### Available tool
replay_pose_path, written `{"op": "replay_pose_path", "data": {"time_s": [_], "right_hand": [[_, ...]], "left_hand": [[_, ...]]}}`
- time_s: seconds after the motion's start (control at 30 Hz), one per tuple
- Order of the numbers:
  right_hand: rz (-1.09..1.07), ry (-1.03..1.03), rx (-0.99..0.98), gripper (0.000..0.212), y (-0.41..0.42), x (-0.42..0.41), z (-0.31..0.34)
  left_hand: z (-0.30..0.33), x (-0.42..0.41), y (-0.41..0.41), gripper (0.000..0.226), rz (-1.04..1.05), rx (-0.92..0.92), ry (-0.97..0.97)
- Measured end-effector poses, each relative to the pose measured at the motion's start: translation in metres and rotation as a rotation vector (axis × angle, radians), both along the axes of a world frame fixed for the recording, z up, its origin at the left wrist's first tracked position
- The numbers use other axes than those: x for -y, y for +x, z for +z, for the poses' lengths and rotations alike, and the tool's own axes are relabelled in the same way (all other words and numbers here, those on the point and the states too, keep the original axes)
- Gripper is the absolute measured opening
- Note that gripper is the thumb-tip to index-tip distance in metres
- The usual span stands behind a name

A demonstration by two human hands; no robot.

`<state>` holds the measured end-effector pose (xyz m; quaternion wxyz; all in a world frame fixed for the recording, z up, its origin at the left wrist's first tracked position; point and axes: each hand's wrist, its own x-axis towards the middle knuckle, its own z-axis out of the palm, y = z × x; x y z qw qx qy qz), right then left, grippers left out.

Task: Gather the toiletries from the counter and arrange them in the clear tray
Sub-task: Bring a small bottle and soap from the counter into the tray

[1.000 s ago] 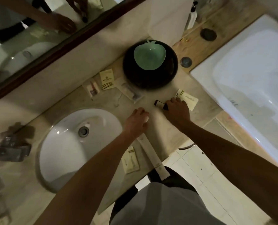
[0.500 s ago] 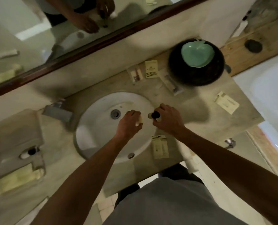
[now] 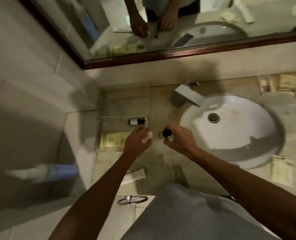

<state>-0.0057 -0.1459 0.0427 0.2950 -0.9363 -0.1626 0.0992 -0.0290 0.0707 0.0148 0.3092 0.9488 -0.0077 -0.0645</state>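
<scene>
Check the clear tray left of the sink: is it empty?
No, a small dark-capped bottle lies on its side in the clear tray, beyond the left hand.

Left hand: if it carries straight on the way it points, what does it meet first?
Probably the small dark-capped bottle lying in the clear tray, just beyond the left hand, which holds a pale item. Height above the tray is unclear, so it may pass over the rim.
</scene>
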Motion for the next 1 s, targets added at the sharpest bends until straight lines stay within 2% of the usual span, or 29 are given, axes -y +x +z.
{"op": "replay_pose_path", "data": {"time_s": [0.23,0.43,0.63,0.83,1.0], "right_hand": [[0.100,-0.038,-0.038,0.034,0.004,-0.081,-0.007],[0.067,-0.058,-0.071,0.034,0.007,-0.083,-0.014],[-0.095,-0.045,-0.059,0.036,-0.002,-0.058,-0.015],[-0.125,-0.049,-0.065,0.038,-0.006,-0.047,-0.017],[-0.118,-0.032,-0.069,0.035,-0.003,-0.052,-0.015]], "left_hand": [[-0.015,-0.083,-0.002,0.051,0.064,-0.098,-0.099],[-0.034,-0.092,0.016,0.076,-0.060,-0.168,-0.085],[-0.037,-0.106,0.010,0.054,0.215,-0.135,-0.131],[-0.039,-0.099,0.014,0.045,0.073,-0.131,-0.075],[-0.037,-0.092,0.019,0.053,-0.052,-0.122,0.021]]}}
